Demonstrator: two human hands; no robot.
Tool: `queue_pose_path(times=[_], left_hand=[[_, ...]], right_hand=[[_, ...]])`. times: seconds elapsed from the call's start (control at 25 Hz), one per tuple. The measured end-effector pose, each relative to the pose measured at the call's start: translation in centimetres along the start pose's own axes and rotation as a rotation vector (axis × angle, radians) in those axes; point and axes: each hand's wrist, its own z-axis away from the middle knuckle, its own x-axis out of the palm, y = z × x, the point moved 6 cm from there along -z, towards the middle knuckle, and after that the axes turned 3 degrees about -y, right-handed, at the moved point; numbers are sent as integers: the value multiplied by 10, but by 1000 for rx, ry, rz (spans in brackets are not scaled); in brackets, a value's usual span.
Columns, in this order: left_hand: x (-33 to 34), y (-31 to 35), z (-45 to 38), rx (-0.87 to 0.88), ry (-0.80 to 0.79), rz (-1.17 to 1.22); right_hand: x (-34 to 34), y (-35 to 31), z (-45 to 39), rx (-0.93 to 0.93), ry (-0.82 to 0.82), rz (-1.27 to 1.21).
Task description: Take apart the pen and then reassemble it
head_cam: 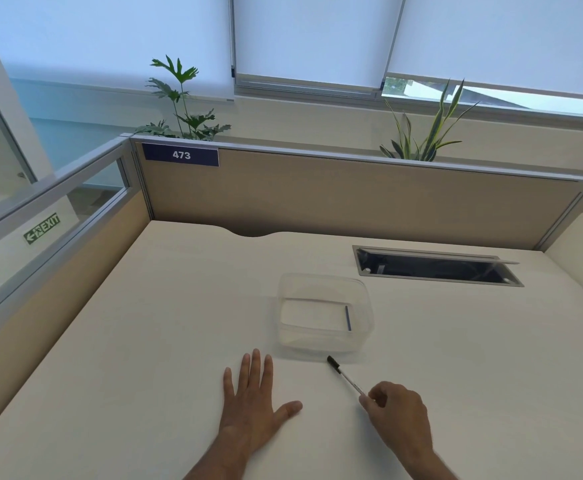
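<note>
Nothing taken apart yet, by the look of it; slim clear-barrelled pen with black cap [345, 375] is whole, cap on, its rear end pinched in right hand [399, 412] fingers [366, 403], cap pointing away toward clear plastic tub [324, 342]; left hand [253, 400] lies flat, fingers released, on cream surface [144, 341]; disassembly & reassembly both left.

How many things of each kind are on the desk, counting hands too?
Hands: 2, left hand flat on the desk, right hand pinching the pen
Pens: 1, pen
Clear containers: 1, container with a thin dark stick inside
Total: 4, or 5 with the stick
</note>
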Motion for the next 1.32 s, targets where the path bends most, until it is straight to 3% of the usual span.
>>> queue_pose_path(times=[0.48,1.32], left_hand=[[0,0,0,-3,-2,-13],[-10,1,7,6,6,-17]], right_hand=[[19,-11,2,8,-104,1],[26,-17,4,61,-148,10]])
